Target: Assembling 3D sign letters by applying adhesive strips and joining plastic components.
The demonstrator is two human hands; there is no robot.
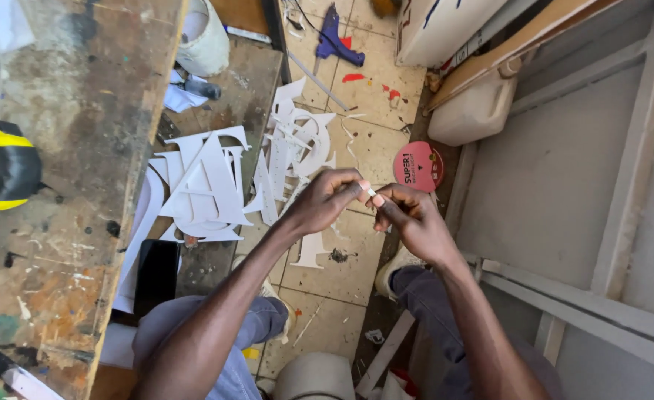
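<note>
Both hands are up in front of the person, over the tiled floor (356,274), and pinched on the same tiny thing. It's a small white piece (371,192), too little to tell exactly what it is, and it sits right between the two sets of fingertips. The left hand (327,201) comes in from the left with thumb and fingers closed on one end of it; the right hand (414,218) meets it from the other side, fingertips clamped on the other end. So the piece is basically the bridge between the two grips, with only a sliver showing at the middle.

Below and to the left of the hands there's a heap of white cut-out letters (208,185) spread over the floor, well apart from the piece. A round pink lid (418,167) lies just beyond the right hand. A paint-stained wooden workbench (68,148) runs down the left side, a black phone (156,275) lies near the person's knee, and a blue glue gun (334,37) lies further off at the top.
</note>
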